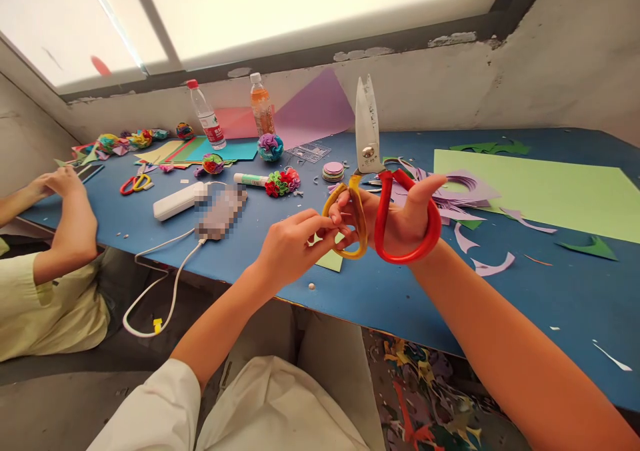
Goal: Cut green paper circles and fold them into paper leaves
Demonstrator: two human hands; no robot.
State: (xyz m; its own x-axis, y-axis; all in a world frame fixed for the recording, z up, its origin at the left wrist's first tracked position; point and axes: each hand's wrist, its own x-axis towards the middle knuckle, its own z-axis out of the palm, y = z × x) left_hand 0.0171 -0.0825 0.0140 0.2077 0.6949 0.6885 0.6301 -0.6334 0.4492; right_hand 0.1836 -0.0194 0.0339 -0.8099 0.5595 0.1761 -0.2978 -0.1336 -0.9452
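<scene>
A pair of scissors (369, 146) with one yellow and one red handle points up, its blades nearly together. My right hand (400, 214) is inside the handle loops, the thumb through the red one and fingers through the yellow one. At the yellow loop, my left hand (299, 241) has its thumb and fingertips pinched together, touching the fingers of my right hand. Whatever lies in that pinch is hidden. Just below the yellow handle, a small light-green paper piece (330, 260) rests on the blue table (280, 268).
Purple paper scraps (465, 188) and a large light-green sheet (550, 191) lie to the right. Left are a glue stick (250, 180), paper flower balls (271, 147), a white power bank (179, 202) with a looping cable, and two bottles (206, 118). A co-worker's hands (65, 178) are at far left.
</scene>
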